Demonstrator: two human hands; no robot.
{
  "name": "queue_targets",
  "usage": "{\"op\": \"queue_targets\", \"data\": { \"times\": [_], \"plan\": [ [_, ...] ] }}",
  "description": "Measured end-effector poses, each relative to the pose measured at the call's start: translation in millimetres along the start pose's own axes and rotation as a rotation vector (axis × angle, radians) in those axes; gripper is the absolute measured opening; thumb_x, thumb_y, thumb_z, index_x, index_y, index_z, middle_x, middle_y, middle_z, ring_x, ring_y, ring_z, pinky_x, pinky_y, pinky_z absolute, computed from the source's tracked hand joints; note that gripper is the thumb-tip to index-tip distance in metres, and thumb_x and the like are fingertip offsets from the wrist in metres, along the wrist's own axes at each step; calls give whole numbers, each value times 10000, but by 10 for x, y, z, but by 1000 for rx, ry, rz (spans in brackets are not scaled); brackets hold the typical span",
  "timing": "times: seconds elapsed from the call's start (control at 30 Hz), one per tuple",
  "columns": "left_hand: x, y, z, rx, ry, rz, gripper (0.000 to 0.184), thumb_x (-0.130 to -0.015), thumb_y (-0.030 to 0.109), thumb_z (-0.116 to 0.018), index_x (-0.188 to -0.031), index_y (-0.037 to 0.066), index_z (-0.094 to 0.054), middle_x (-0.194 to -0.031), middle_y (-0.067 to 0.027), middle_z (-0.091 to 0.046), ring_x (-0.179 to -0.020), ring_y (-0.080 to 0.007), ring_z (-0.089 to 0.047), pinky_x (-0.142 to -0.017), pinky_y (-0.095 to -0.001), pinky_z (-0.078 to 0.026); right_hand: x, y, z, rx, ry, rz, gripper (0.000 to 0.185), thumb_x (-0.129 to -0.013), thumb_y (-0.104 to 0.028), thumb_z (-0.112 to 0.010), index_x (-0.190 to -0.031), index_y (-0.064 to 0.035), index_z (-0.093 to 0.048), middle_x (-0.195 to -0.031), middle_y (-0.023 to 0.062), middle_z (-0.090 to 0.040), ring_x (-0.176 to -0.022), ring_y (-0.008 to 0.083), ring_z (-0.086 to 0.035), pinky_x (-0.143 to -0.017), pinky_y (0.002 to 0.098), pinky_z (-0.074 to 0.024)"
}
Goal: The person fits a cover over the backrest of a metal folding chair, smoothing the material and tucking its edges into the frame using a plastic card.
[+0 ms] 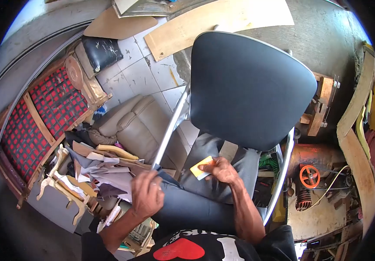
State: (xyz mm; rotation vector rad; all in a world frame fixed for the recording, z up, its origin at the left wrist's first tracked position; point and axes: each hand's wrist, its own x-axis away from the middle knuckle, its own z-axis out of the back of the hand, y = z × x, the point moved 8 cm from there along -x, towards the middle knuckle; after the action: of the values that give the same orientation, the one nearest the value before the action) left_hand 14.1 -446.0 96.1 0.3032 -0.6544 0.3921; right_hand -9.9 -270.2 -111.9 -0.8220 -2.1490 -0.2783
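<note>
A chair with a dark padded backrest (250, 91) and a silver metal frame (171, 126) stands tilted at my lap. Its seat (211, 191) is covered in dark grey material with creases. My right hand (222, 170) pinches a small flat yellow-and-white piece (199, 168), like a card or scraper, over the seat. At the seat's left side, my left hand (147, 193) is closed with curled fingers around the end of a dark fabric strip (170, 178). That hand is close to the lower end of the left metal tube. The strip's far end lies against the seat.
At left are a wooden frame with red-and-black webbing (52, 104), a brown cushioned seat (146, 126) and piled scraps (105, 167). An orange air compressor (311, 174) stands at right beside curved wooden boards (357, 148). A long plywood sheet (218, 24) lies behind the chair.
</note>
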Motion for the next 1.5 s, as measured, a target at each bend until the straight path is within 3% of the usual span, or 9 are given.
{"op": "queue_targets", "data": {
  "times": [0.07,0.17,0.3,0.4,0.5,0.6,0.83,1.2,1.5],
  "plan": [
    [5,-66,3,-149,24,56,491,-850,203,-691,-1241,-59,-548,-1278,-271,-508,-1230,-407,-489,-1052,-479,-394,-56,62,-243,-132,-197,26,335,-944,-256,-747,-1137,18,-734,-1029,79,-761,-923,151,-705,-792,276,-596],
    [181,-419,-260,410,18,626,747,-810,346,-794,-1338,-41,-434,-1242,-325,-553,-1182,-492,-527,-1007,-523,-425,-44,18,-495,-30,-253,61,343,-942,-288,-753,-1128,-1,-749,-981,57,-762,-845,117,-677,-761,262,-557],
    [243,-543,-575,387,-335,904,569,-832,320,-790,-1214,3,-511,-986,-292,-667,-961,-472,-661,-859,-508,-508,23,-147,-591,145,-208,137,288,-945,-309,-750,-1094,-64,-778,-795,2,-717,-714,75,-580,-671,275,-478],
    [220,-532,-576,342,-468,994,569,-838,294,-790,-1255,12,-523,-1114,-285,-629,-1042,-472,-634,-884,-503,-504,-42,-85,-612,244,-172,94,283,-952,-312,-738,-1088,-67,-776,-775,1,-710,-701,72,-572,-665,286,-474],
    [37,-300,-272,256,-86,713,556,-853,235,-780,-1306,32,-530,-1238,-260,-560,-1113,-462,-604,-899,-496,-504,10,-204,-616,232,-173,147,273,-959,-309,-725,-1085,-71,-775,-769,10,-710,-694,70,-572,-658,294,-469],
    [-25,-131,-199,186,-109,570,537,-855,163,-769,-1327,39,-544,-1306,-230,-501,-1160,-441,-580,-911,-485,-506,46,-256,-603,213,-173,174,267,-964,-303,-718,-1084,-72,-774,-767,21,-709,-695,76,-577,-657,297,-469],
    [-38,-140,-223,153,-89,536,207,-843,112,-772,-992,33,-651,-1157,-188,-575,-957,-407,-668,-770,-474,-540,43,-262,-591,225,-187,200,308,-923,-355,-741,-1055,-79,-778,-835,138,-755,-727,187,-690,-706,366,-523],
    [-132,-266,-261,105,-36,682,189,-820,21,-730,-909,61,-568,-961,-137,-539,-799,-406,-643,-670,-506,-515,-47,-332,-674,200,-163,267,241,-959,-253,-726,-1087,-53,-771,-790,54,-738,-672,81,-600,-635,305,-494],
    [-96,-348,-353,220,-82,634,262,-831,45,-739,-958,64,-511,-960,-149,-519,-849,-411,-615,-701,-510,-504,-189,-308,-667,400,-144,206,294,-939,-299,-729,-949,-6,-748,-746,79,-716,-652,131,-628,-614,336,-490]
  ]
}}
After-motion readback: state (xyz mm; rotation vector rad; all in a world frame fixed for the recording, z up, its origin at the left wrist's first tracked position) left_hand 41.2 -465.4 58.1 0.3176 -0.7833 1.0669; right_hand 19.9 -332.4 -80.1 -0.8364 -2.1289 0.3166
